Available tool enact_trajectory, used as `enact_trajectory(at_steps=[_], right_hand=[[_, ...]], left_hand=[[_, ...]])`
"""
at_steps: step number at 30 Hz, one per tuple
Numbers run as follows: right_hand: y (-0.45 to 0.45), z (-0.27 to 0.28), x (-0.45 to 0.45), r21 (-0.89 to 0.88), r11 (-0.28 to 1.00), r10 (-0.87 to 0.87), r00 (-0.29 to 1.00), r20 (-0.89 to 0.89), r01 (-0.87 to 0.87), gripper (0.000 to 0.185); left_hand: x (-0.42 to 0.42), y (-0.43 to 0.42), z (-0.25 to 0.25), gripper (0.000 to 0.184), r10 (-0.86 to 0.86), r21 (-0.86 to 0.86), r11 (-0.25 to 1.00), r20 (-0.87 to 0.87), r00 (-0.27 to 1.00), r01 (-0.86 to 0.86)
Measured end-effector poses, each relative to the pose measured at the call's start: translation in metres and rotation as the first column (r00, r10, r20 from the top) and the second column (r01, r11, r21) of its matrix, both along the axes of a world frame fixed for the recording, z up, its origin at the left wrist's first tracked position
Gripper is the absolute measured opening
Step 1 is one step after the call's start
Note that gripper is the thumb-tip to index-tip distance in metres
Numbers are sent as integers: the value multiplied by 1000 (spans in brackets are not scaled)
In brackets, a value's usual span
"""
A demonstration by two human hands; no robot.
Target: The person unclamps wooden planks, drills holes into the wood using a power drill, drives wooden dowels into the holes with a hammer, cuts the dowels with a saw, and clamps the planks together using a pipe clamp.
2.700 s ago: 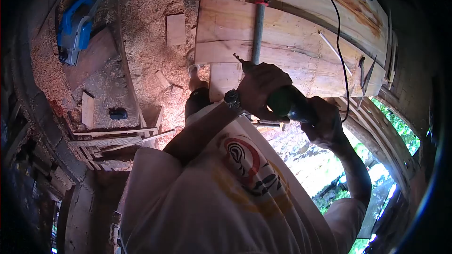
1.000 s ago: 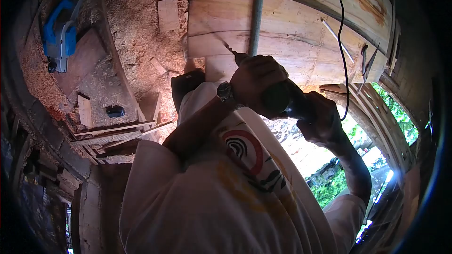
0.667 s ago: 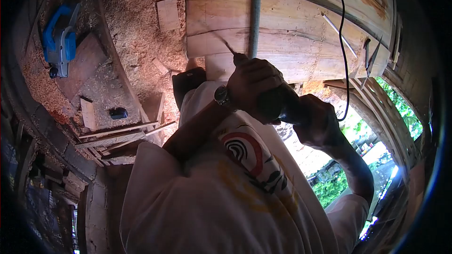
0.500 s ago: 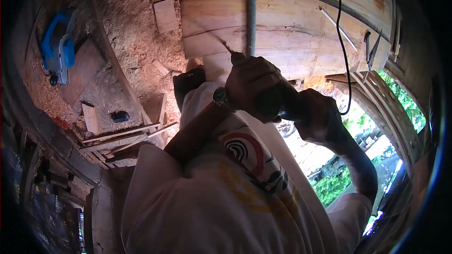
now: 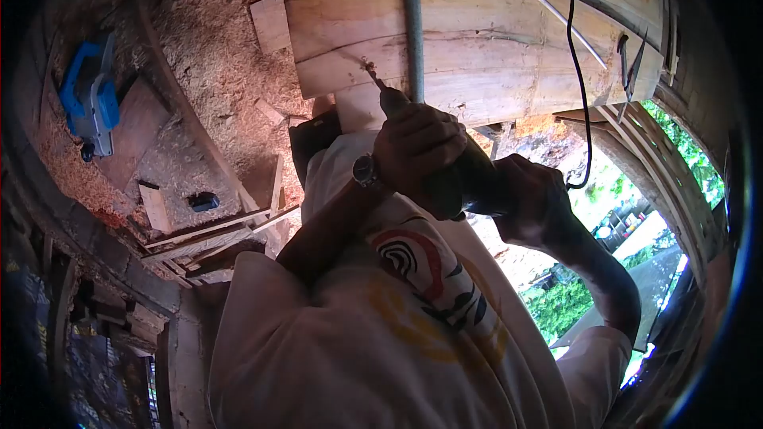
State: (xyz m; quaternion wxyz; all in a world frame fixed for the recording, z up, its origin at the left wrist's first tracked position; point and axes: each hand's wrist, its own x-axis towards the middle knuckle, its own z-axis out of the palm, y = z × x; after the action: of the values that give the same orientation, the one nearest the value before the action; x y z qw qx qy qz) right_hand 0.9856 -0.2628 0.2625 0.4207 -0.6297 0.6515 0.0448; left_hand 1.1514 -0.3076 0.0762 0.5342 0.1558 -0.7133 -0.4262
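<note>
Pipe (image 5: pixel 414 40) across plank (image 5: pixel 485 40), planer (image 5: pixel 99 107) left of plank, drill (image 5: pixel 477 179) before plank

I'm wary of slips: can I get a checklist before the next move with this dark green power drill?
1. Bare left hand wrapped round the front of the dark green power drill: ok.
2. Bare right hand gripping its rear: ok.
3. Black flexible cord clear of the thin dark metal bit: ok.
4. Bit tip seated in the pale wooden board: cannot tell.
5. Grey metal pipe clamp tight across the board: cannot tell.
</note>
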Motion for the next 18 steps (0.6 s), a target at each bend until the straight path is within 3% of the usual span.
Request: enact_trajectory(at_steps=[11, 18], right_hand=[[-7, 3, 0, 6, 1000, 29, 1000, -13, -28, 19], [-18, 5, 2, 63, 998, 26, 999, -48, -23, 21]], left_hand=[[2, -6, 2, 62, 3, 55, 998, -47, 999, 0], [0, -6, -2, 49, 39, 86, 996, -57, 998, -34]])
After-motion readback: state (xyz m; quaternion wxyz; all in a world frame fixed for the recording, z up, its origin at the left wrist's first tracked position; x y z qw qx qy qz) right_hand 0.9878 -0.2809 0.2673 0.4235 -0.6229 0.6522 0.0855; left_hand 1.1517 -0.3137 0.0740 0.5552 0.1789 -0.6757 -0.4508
